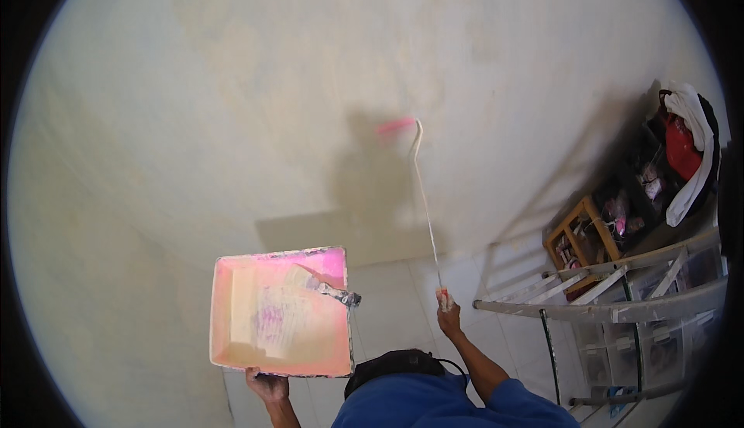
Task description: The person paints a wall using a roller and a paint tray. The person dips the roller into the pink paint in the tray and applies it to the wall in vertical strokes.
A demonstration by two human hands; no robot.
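Note:
My left hand (pixel 269 387) grips the near edge of a paint tray (pixel 221 312) from below and holds it out in front of me. The tray is pink and cream inside, with paint in its well. Across its upper right part lies a paintbrush (pixel 329 288) with a paint-crusted handle. My right hand (pixel 447 318) is wrapped round the handle of a long, thin paint roller (pixel 424 188). Its pink roller head (pixel 396 125) is up at the wall (pixel 294 79); whether it touches the surface I cannot tell.
A metal ladder (pixel 558 313) leans across the right side, with clear plastic drawers (pixel 666 346) behind it. Farther right stand a wooden rack (pixel 583 234) and a dark shelf with bagged items, with white and red cloths (pixel 690 149) on top. White tiles (pixel 387 296) cover the floor.

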